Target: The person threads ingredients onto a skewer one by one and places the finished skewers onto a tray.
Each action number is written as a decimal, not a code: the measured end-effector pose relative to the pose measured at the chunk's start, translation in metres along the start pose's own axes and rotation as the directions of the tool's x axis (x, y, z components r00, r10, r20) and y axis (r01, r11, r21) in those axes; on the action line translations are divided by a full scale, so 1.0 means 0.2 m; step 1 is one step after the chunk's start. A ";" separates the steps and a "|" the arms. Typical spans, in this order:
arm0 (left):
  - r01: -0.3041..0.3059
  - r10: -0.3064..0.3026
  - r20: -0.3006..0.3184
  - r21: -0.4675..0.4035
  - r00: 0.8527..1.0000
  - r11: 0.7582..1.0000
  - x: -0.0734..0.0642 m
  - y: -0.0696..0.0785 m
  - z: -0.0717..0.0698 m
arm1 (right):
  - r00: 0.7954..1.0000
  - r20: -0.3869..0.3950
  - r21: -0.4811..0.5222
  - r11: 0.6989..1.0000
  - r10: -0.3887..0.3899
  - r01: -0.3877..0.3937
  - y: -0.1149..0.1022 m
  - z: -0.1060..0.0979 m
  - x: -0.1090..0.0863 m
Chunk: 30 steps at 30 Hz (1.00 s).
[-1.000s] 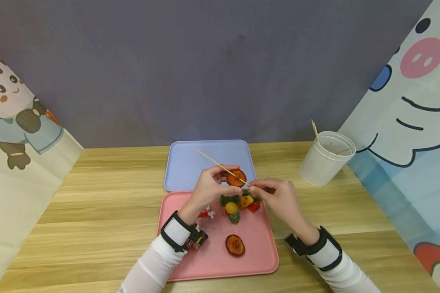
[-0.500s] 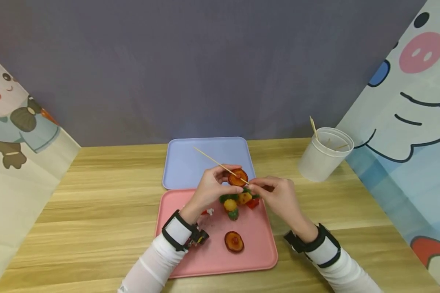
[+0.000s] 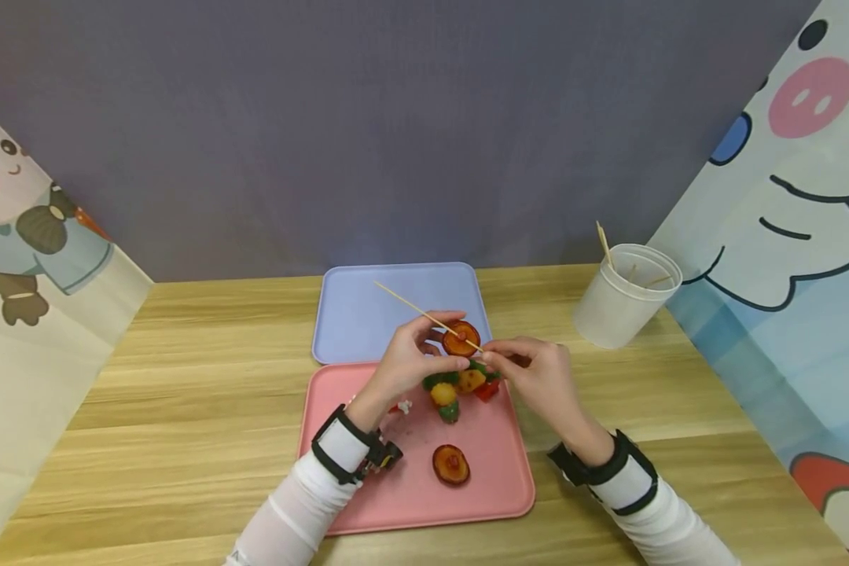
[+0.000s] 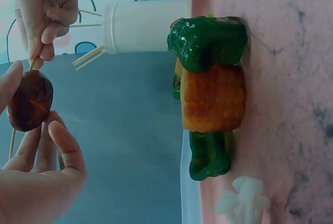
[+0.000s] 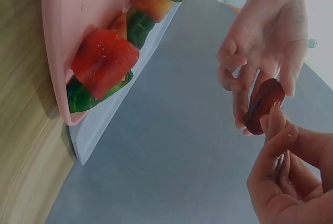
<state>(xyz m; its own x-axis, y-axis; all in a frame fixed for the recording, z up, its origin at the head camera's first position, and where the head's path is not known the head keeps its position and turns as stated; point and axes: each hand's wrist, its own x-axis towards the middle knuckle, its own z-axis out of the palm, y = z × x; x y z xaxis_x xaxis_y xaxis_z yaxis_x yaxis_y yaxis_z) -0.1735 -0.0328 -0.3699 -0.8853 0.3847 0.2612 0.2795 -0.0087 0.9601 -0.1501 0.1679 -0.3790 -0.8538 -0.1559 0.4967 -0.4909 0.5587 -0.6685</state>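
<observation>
I have the left hand (image 3: 413, 354) pinching a brown mushroom piece (image 3: 456, 346), held up above the pink tray (image 3: 491, 491); the right hand (image 3: 534, 376) pinches the near end of a thin skewer (image 3: 403, 299) crossing it. I can't tell whether it pierces. If not, pushing could skid it into the left fingers; over-squeezing might drop the mushroom piece.

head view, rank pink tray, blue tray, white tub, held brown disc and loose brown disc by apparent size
1. Pink tray
2. Blue tray
3. White tub
4. Held disc, loose disc: too alike to rank
</observation>
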 end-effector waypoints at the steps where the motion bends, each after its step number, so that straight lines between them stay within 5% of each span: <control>1: -0.002 0.002 0.000 -0.005 1.000 1.000 0.00 0.00 0.00 | 1.000 -0.001 -0.002 1.000 0.002 -0.002 0.00 0.00 0.00; 5: 0.003 -0.003 0.002 -0.017 1.000 1.000 0.00 0.00 0.00 | 1.000 -0.009 -0.022 1.000 -0.002 0.001 0.01 0.00 0.00; 12: -0.004 0.004 -0.002 -0.034 1.000 0.999 0.02 -0.12 0.00 | 1.000 -0.013 -0.032 0.999 0.010 -0.011 0.01 -0.01 -0.01; 19: 0.011 -0.010 0.038 -0.029 0.999 1.000 0.01 -0.02 0.01 | 0.999 -0.030 -0.045 0.999 0.015 -0.016 0.02 -0.01 -0.01; 25: 0.002 -0.010 0.059 0.133 0.998 0.991 0.04 -0.13 -0.01 | 0.999 -0.050 -0.031 0.999 0.006 -0.008 0.05 -0.04 -0.01; 30: 0.007 -0.035 0.083 0.322 0.996 0.947 0.05 -0.20 -0.01 | 0.997 -0.071 -0.036 0.999 0.023 -0.026 0.06 -0.06 -0.03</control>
<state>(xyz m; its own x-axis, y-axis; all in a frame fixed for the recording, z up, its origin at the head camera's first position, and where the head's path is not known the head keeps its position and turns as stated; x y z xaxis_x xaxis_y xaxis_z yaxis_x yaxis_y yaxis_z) -0.1947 -0.0299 -0.4058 -0.8606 0.4603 0.2179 0.3784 0.2917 0.8785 -0.1490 0.1859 -0.3831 -0.8505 -0.0847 0.5192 -0.4623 0.5914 -0.6607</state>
